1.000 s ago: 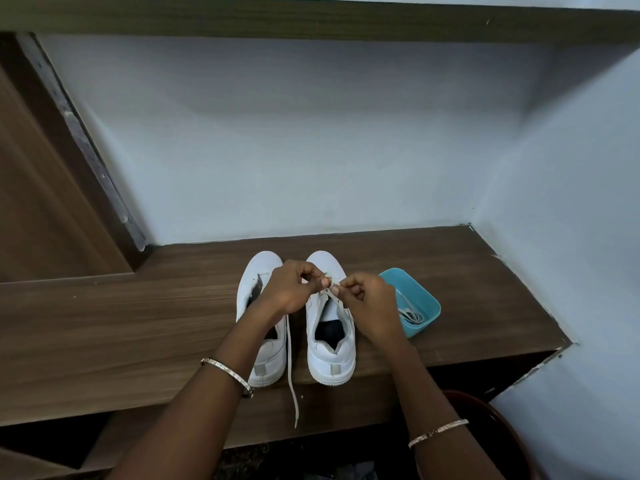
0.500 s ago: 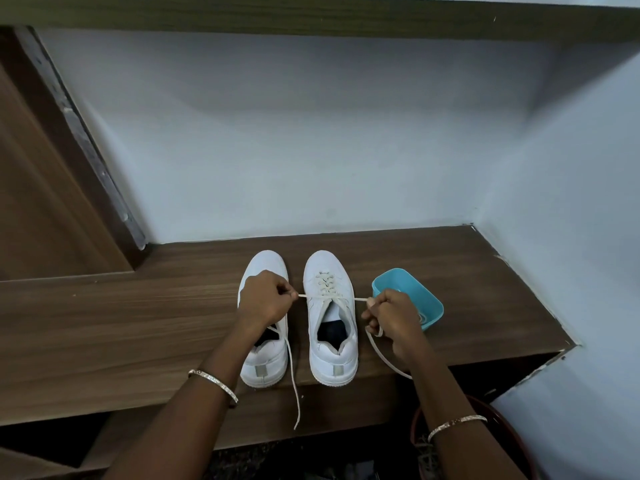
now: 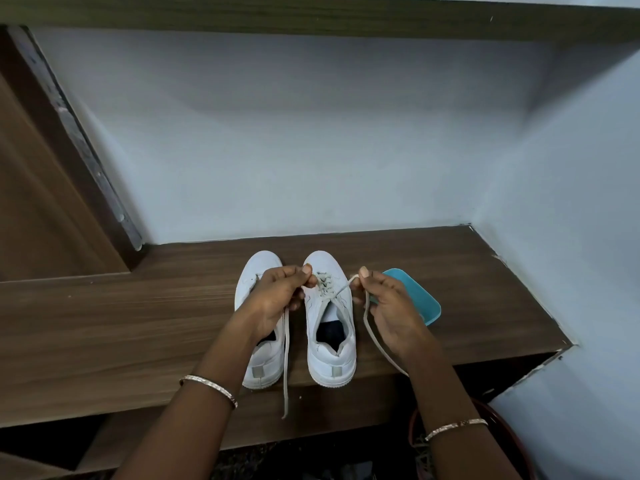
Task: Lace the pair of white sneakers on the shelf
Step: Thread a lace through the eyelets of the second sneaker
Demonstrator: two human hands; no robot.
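Dark wooden shelf point(image 3: 104, 341) runs wall to wall, closed in by the pale back wall point(image 3: 311, 150) behind and a side wall point(image 3: 571, 237) on the right, with an upper board point(image 3: 311, 19) overhead. To the left the surface stretches wide and bare. On the right, a blue tray point(image 3: 415, 292) sits just beside the shoes.

Both white sneakers stand side by side near the front edge, heels toward the person. The left sneaker point(image 3: 263, 365) is partly covered by the left hand point(image 3: 277, 299). The right sneaker point(image 3: 330, 358) has a lace point(image 3: 285, 368) threaded through its forward eyelets.

The left hand's fingers are curled, pinching one strand just beside the eyelets; its free end drops between the shoes and hangs over the shelf's front edge. The right hand point(image 3: 391, 306) pinches the other strand between thumb and fingertip, slightly out from the shoe, the tail looping down toward the edge.
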